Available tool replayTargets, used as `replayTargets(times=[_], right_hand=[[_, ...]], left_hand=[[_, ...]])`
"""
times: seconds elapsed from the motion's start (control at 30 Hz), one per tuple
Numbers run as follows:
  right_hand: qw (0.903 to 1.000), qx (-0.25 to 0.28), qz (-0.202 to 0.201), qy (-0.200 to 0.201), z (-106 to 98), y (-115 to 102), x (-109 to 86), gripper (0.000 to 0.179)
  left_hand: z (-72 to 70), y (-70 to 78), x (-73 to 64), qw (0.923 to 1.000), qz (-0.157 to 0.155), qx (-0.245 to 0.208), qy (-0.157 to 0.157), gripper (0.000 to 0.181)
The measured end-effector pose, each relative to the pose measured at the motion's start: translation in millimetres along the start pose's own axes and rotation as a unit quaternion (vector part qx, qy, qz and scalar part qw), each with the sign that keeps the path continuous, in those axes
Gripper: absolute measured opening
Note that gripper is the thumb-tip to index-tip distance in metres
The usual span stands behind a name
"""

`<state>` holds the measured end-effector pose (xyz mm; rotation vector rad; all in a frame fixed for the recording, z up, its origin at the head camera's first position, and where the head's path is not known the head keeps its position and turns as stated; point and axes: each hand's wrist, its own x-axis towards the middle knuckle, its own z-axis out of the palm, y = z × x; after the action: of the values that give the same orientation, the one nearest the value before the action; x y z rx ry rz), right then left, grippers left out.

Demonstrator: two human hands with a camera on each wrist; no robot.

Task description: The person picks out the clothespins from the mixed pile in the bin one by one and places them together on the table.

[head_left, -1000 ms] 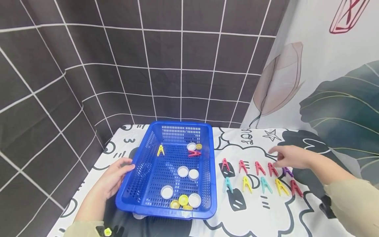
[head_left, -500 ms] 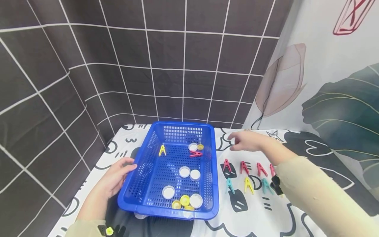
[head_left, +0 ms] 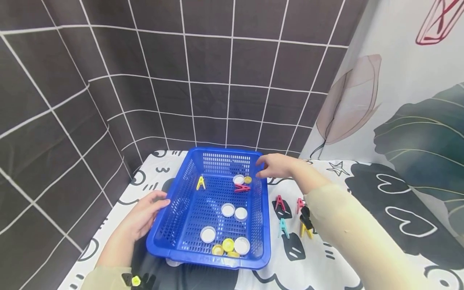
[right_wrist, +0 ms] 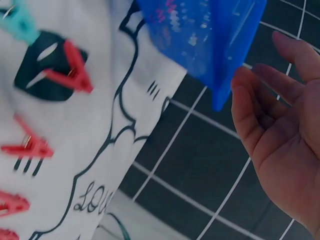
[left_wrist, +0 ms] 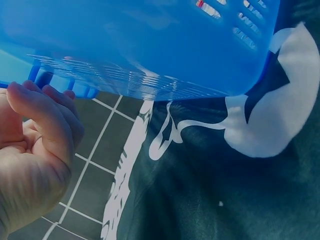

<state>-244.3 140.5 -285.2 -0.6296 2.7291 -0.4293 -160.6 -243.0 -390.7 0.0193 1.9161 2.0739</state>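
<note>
In the head view a blue plastic basket (head_left: 208, 261) holds white and yellow bottle caps, a yellow clothespin (head_left: 201, 183) and a red clothespin (head_left: 241, 188). At its left rim my left hand (head_left: 146, 211) has its fingertips right at the edge, fingers loosely bent; the left wrist view shows them against the underside of the rim. My right hand (head_left: 278, 166) reaches over the far right corner of the basket. Its fingers are spread and bare, and the right wrist view shows no object in the palm (right_wrist: 285, 140).
Right of the basket, clothespins lie in rows on the patterned cloth, among them a turquoise clothespin (head_left: 283, 228) and a red clothespin (head_left: 280, 202); my right sleeve (head_left: 348, 225) covers others. A dark grid-patterned curtain (head_left: 217, 72) hangs behind. A white cap (head_left: 173, 263) shows below the basket's near edge.
My right hand has swept left from above the clothespins on the cloth to the basket's far right corner. My left hand stays at the left rim.
</note>
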Motion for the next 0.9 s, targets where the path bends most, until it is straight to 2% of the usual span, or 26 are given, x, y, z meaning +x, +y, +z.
replayTargets(times=[0.4,0.57,0.7,0.9], right_hand=[[0.9977,-0.022,0.029,-0.057,3.5,-40.7,30.2,0.056],[0.9971,-0.008,0.037,-0.067,4.6,-55.2,38.5,0.055],[0.996,0.026,0.06,-0.062,10.2,-61.1,44.9,0.046],[0.9931,0.046,0.106,-0.022,29.5,-62.5,55.5,0.035]], left_hand=[[-1.4,-1.4,1.4,1.0,-0.002,-0.003,0.003,0.018],[-0.9,-0.3,0.8,1.0,-0.002,0.0,0.003,0.019],[-0.1,-0.1,1.3,1.0,-0.001,-0.001,-0.002,0.02],[0.6,0.2,1.1,1.0,-0.001,0.001,0.004,0.021]])
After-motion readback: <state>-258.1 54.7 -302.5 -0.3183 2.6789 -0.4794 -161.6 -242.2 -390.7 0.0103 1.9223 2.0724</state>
